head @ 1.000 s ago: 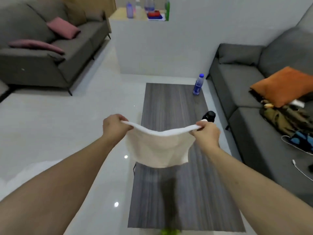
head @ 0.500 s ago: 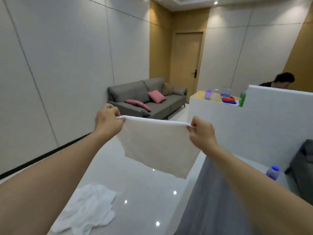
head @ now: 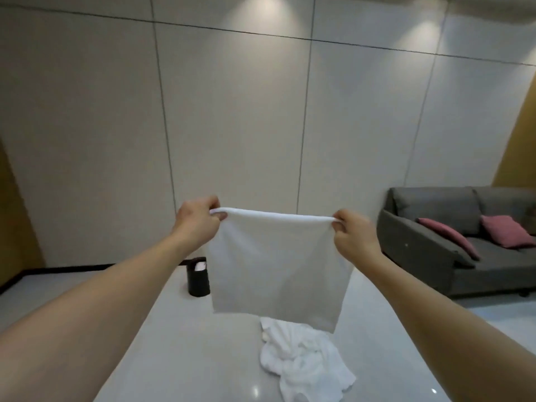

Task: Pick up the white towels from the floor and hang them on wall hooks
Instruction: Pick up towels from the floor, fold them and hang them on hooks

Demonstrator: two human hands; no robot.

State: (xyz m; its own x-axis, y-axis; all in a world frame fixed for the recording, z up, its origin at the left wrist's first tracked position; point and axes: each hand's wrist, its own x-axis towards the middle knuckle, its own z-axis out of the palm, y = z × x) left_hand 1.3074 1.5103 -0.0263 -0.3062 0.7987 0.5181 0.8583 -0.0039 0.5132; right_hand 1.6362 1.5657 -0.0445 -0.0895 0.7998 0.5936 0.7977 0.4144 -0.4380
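A white towel (head: pixel 275 265) hangs spread out in front of me, held up by its top edge. My left hand (head: pixel 198 221) pinches its upper left corner and my right hand (head: pixel 352 233) pinches its upper right corner. Below it, a crumpled heap of white towels (head: pixel 301 361) lies on the glossy floor. The panelled wall (head: pixel 232 111) stands straight ahead; I see no hooks on it.
A black cylindrical bin (head: pixel 197 277) stands on the floor near the wall, partly behind the held towel. A grey sofa (head: pixel 452 242) with pink cushions (head: pixel 506 230) sits at the right. A dark skirting strip (head: pixel 72 269) runs along the wall's base.
My view has swung left from the coffee table and sofas to face the panelled wall. Both hands keep the towel stretched between them. The heap on the floor now lies below the towel.
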